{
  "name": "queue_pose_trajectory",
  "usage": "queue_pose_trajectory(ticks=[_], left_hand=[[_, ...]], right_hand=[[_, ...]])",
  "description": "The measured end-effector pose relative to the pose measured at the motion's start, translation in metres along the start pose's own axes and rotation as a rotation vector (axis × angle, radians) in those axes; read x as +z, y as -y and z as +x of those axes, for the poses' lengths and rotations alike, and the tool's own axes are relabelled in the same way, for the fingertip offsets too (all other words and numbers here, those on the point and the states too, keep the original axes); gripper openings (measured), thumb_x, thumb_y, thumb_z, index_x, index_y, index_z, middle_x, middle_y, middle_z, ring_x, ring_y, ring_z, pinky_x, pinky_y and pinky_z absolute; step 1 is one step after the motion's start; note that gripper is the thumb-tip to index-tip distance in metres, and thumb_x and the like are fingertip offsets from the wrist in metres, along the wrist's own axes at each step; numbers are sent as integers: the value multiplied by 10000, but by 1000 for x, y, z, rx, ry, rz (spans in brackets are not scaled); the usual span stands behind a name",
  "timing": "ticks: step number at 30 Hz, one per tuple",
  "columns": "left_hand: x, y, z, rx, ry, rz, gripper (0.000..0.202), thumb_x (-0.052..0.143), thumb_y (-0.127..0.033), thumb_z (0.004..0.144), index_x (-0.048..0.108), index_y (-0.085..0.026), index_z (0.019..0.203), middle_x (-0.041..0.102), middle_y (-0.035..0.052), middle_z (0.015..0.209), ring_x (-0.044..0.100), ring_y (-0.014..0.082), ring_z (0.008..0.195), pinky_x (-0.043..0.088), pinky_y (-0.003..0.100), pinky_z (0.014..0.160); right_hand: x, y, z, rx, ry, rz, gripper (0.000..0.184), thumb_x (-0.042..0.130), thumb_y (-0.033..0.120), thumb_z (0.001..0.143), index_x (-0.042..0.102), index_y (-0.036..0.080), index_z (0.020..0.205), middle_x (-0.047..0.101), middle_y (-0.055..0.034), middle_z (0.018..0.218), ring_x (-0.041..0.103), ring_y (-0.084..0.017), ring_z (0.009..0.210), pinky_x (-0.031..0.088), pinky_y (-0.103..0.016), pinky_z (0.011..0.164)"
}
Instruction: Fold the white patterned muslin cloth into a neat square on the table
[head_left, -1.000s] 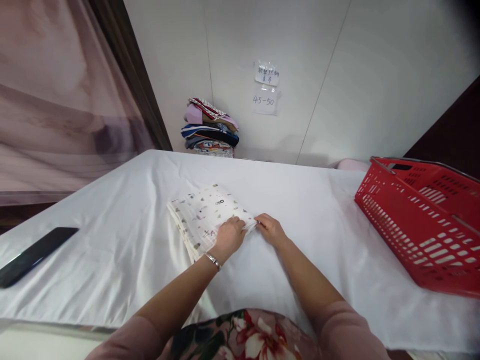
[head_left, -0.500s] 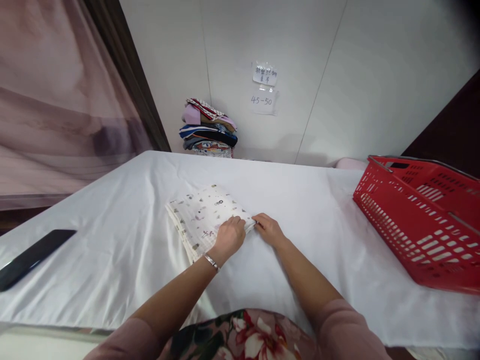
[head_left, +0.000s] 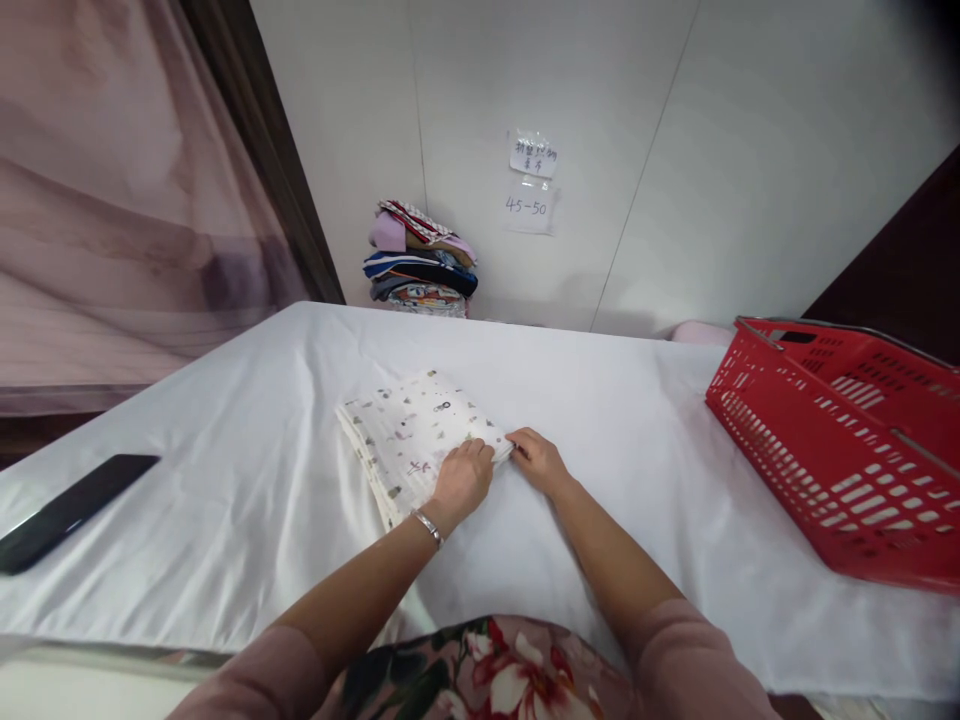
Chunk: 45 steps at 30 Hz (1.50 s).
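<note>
A white folded cloth point(head_left: 405, 425) with small printed figures lies on the table, several layers thick, one corner pointing to the right. My left hand point(head_left: 463, 478), a silver bracelet at its wrist, rests on the near right part of the cloth with its fingers stretched out over the top; the thumb is hidden. At the right corner, my right hand point(head_left: 536, 460) pinches the layers between thumb and fingers. The two hands are close together but apart.
A white tablecloth point(head_left: 600, 400) covers the table. On the right stands a red plastic basket point(head_left: 810, 440); on the left lies a black phone-like object point(head_left: 75, 510). Folded fabrics point(head_left: 421, 260) are piled against the wall behind, beside paper notes point(head_left: 529, 207). A pinkish curtain point(head_left: 112, 200) hangs at left.
My left hand's fingers have flattened a little on the cloth. My right hand keeps its pinch at the corner. The view has shifted slightly.
</note>
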<state>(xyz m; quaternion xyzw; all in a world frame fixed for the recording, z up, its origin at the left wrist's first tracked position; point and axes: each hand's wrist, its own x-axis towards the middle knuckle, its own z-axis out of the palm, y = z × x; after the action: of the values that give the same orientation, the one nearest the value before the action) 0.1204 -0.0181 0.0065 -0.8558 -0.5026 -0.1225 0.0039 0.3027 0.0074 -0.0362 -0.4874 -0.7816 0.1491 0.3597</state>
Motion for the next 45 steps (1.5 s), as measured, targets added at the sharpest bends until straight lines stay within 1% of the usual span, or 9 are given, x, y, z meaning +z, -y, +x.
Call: queue_pose_trajectory(ticks=[8,18,22,25,30,32,36,40,45], left_hand=[[-10,4,-15,-8,-7,15,113,477,-220,856,581,-187,884,575,64,921,514,216,908,412,348,761],[-25,26,-80,-107,-55,-22,194,415,-256,905,594,-187,875,580,53,883,510,202,866,410,354,765],[-26,29,-98,-61,-147,-98,203,395,-221,909,589,-193,963,576,52,890,504,195,859,408,355,770],[-25,31,-108,-40,-205,-128,202,396,-196,902,595,-192,938,578,54,867,503,192,836,412,355,754],[-26,46,-125,-79,-253,-254,206,406,-190,894,611,-202,878,591,45,830,518,176,831,431,324,751],[-27,59,-130,-172,-293,-364,194,425,-204,884,619,-204,871,601,39,845,538,161,833,442,295,751],[-32,93,-127,-496,-356,-574,176,477,-264,834,643,-207,820,629,19,841,564,128,707,449,260,676],[-35,129,-103,-768,-325,-726,182,517,-330,793,651,-208,814,666,3,841,588,136,702,450,254,685],[-29,164,-70,-920,-273,-780,258,515,-416,796,620,-187,850,686,33,854,626,156,733,448,250,653]], right_hand=[[1,-3,0,44,-7,67,273,512,180,807,639,241,1041,625,-25,971,581,-148,813,467,-275,740],[-10,-2,7,78,79,146,270,503,168,752,680,211,950,650,-32,913,605,-154,779,485,-299,743],[-13,31,19,-37,50,45,325,431,132,780,674,210,981,635,-56,1057,585,-188,977,472,-339,860],[0,69,21,-183,36,-13,328,406,185,855,636,211,1086,609,-75,1143,546,-202,1077,433,-370,943],[35,93,5,-335,278,-193,362,416,317,910,544,219,1234,516,-86,1321,399,-259,1270,313,-495,1036],[42,89,-1,-305,318,-236,383,390,342,925,529,206,1255,491,-90,1349,370,-264,1296,277,-521,1050],[41,93,2,-244,333,-236,383,361,340,937,544,211,1247,493,-81,1349,367,-255,1303,265,-523,1057],[47,121,10,-309,342,-211,395,332,320,946,503,228,1290,469,-56,1371,346,-229,1318,250,-495,1079],[78,142,2,-428,394,-254,433,393,328,928,450,191,1334,459,-78,1378,370,-237,1302,305,-466,1056]])
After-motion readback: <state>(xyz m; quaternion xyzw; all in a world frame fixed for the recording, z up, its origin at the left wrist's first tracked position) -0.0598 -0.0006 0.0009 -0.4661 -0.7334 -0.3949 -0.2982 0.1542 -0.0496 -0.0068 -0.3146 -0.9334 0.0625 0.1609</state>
